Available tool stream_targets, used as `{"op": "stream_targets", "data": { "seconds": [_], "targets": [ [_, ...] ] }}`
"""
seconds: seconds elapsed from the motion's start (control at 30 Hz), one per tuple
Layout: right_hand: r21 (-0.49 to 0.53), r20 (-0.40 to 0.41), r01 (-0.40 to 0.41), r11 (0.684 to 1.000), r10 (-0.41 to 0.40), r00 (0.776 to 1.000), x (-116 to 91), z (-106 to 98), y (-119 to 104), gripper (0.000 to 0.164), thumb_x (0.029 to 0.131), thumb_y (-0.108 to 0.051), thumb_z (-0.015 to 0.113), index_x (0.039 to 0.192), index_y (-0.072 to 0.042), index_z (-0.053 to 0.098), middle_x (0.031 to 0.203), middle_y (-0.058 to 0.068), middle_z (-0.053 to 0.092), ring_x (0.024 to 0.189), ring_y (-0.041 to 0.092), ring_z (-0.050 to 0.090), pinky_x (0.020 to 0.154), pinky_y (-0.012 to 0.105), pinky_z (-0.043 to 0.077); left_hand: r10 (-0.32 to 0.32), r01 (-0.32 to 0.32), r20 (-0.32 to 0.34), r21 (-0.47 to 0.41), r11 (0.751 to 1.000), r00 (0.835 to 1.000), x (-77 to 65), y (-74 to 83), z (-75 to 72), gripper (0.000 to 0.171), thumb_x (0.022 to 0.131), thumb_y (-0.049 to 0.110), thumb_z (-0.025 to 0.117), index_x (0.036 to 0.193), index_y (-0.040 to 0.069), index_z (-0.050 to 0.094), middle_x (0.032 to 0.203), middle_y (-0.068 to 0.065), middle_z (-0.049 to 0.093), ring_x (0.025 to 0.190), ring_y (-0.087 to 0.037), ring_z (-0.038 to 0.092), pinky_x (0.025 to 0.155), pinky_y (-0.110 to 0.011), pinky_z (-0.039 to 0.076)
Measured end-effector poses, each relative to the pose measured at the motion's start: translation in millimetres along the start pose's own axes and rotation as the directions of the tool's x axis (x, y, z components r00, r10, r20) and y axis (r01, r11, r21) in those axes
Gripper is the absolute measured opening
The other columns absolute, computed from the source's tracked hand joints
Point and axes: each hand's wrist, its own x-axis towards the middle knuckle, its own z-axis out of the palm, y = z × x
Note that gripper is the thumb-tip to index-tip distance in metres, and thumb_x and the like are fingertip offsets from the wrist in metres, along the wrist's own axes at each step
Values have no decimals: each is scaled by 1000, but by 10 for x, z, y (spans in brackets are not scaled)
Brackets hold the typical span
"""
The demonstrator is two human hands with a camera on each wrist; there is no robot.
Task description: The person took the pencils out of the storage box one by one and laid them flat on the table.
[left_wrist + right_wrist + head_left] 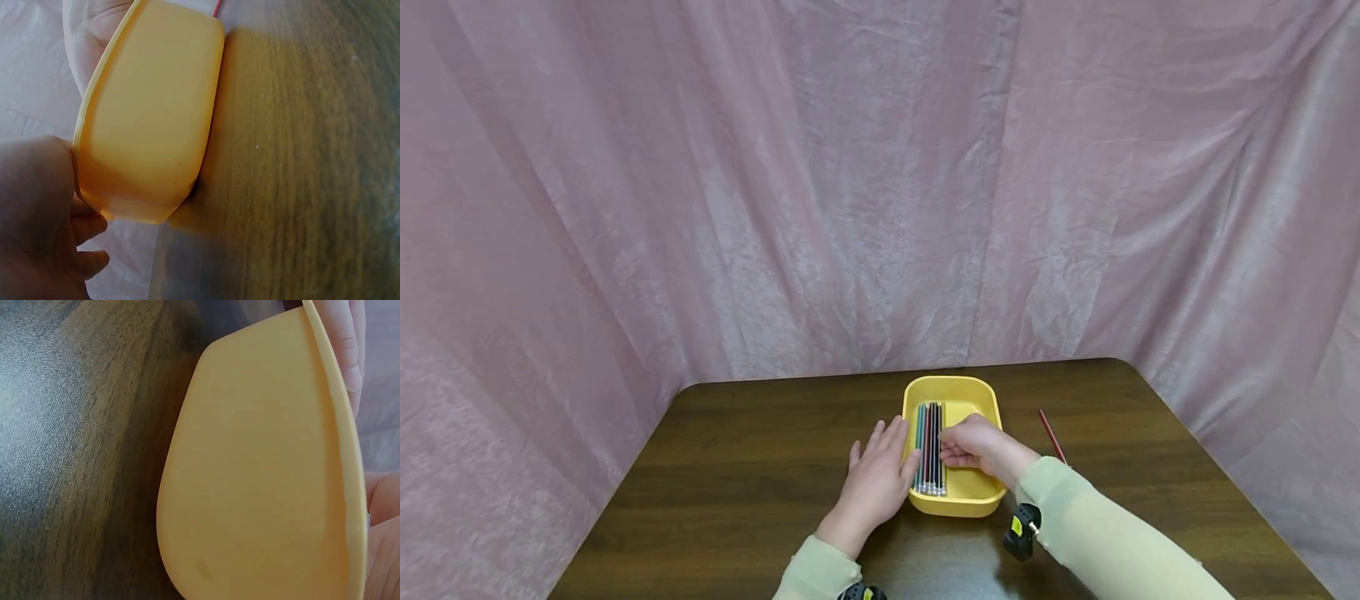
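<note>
You see a yellow tray (953, 392), dark, red and green pencils (929, 448), a red pencil (1052, 435), a dark wood-grain counter (745, 467), and pink drapes (700, 183).

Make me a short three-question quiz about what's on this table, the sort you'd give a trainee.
1. True or false: the pencils lie in a row inside the yellow tray.
2. Which thing lies on the table outside the tray, to its right?
A. a pair of scissors
B. a single red pencil
C. a roll of tape
3. Fill in: the left hand rests flat against the tray's ____ side, while the right hand reaches in over the pencils.

Key: 1 true; 2 B; 3 left.
</note>
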Motion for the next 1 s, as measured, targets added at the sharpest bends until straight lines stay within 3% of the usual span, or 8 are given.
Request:
{"op": "stream_targets", "data": {
  "seconds": [0.33, 1.0],
  "targets": [
    [20, -6, -23, 1000, 23, 1000, 45, 15, 25, 15, 104, 0, 64, 105, 15, 67, 81, 11, 69, 68, 15, 71, 74, 31, 66, -6, 6, 14, 0, 1000, 1000, 5, 7, -17, 60, 118, 35, 54, 169, 4, 44, 174, -14, 42, 163, -41, 32, 122, -79, 24],
    [-61, -58, 10, 998, -13, 998, 48, 41, 63, 13, 103, 0, 64, 102, 13, 66, 75, 9, 65, 62, 13, 66, 64, 28, 63, 0, -1, 21, 5, 1000, 1000, 0, -10, -11, 61, 118, 36, 54, 169, 5, 44, 174, -14, 42, 163, -42, 32, 122, -79, 24]
  ]
}}
